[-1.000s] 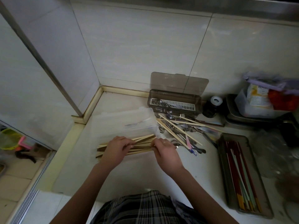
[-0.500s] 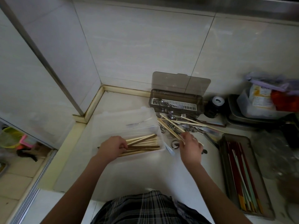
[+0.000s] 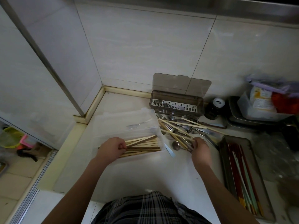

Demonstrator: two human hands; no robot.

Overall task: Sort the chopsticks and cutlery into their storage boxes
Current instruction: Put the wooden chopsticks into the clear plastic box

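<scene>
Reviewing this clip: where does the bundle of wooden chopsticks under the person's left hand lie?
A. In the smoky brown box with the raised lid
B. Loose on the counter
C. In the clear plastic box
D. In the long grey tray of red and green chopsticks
C: the left hand grips the bundle of wooden chopsticks, which lies inside the walls of the clear plastic box, apart from the other two containers.

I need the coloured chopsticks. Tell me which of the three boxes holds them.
The long grey tray at the right edge. It holds red and pale green chopsticks; the clear box holds wooden ones, the brown lidded box metal cutlery.
</scene>
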